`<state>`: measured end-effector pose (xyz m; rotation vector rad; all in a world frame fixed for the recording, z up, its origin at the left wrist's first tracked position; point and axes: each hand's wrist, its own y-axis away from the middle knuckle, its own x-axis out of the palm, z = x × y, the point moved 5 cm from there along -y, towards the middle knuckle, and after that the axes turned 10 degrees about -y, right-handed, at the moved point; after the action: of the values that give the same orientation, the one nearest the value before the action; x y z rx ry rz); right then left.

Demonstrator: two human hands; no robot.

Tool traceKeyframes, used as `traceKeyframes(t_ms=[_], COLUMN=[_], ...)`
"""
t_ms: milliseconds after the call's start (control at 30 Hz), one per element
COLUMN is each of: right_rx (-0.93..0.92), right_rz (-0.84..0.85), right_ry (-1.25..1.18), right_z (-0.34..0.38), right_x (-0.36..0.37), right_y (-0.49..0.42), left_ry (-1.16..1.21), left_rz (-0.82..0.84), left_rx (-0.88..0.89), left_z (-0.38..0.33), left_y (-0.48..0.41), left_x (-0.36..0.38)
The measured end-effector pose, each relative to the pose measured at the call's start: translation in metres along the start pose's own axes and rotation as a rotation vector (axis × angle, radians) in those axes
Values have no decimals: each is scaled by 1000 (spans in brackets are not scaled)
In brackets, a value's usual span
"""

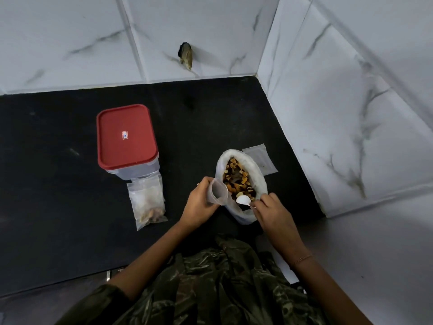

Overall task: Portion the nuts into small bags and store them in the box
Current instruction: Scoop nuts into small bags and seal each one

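A large white bag of mixed nuts [241, 179] stands open on the black counter. My left hand [199, 204] grips a small clear bag [218, 192], held open just left of the big bag's mouth. My right hand [273, 213] pinches a white plastic spoon [243, 200] whose bowl sits inside the big bag at its near rim. A filled small bag [147, 202] lies flat in front of the clear box with a red lid [126, 137], which is closed. Empty small bags [260, 158] lie behind the big bag to the right.
The black counter [58, 195] ends at a marble-tiled wall behind and a tiled wall on the right, forming a corner. A hole in the tile [186, 55] shows on the back wall. My patterned clothing fills the bottom of the view.
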<state>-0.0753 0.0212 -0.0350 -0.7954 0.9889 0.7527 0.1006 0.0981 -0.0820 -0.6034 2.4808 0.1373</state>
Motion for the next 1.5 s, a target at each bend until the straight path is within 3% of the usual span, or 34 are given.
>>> traceKeyframes(t_ms=[300,600,900,1133,1267,1500], right_rx=[13,174,165,302,355,654], right_rz=[3,-58,132,145,84,191], right_ry=[-11,-86,-35,-46,-41,-270], right_z=[-13,-25,-28,-36,-27,-38], right_x=[13,-13,5,9,9,13], right_y=[-54,-87,-98,-73,-81,-77], left_ry=[-196,62,80,7,-176,-155], left_rz=[18,-67,-52,-73,-219,-92], left_rx=[14,-46,-39,-54,-62,-84], left_z=[7,2,-3,-4,-3,-8], left_y=[-1,1,3,6,9,14], left_x=[11,-3,1,1,-5,4])
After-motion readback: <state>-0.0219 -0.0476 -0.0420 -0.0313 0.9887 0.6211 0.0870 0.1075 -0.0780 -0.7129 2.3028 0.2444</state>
